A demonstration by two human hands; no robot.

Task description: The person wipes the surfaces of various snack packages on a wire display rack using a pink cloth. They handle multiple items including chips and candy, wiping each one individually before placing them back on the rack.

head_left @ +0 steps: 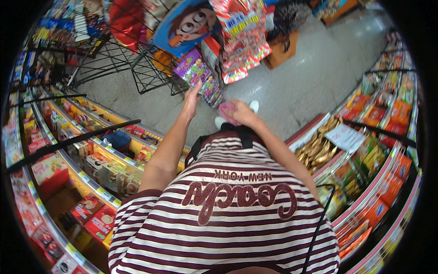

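Observation:
My left hand is raised at the edge of a hanging strip of purple packets. A thumb or finger lies over the packets' front, and the other fingers are partly hidden. In front of my waist, my right hand is closed around a bunched pink cloth. Just beyond the purple strip hang several red and white packets, apart from both hands.
A black wire rack stands at the far left, beside a blue sign with a cartoon face. Stocked shelves curve along my left. On the right, more shelves hold gold-wrapped goods and orange packets. Grey floor lies between.

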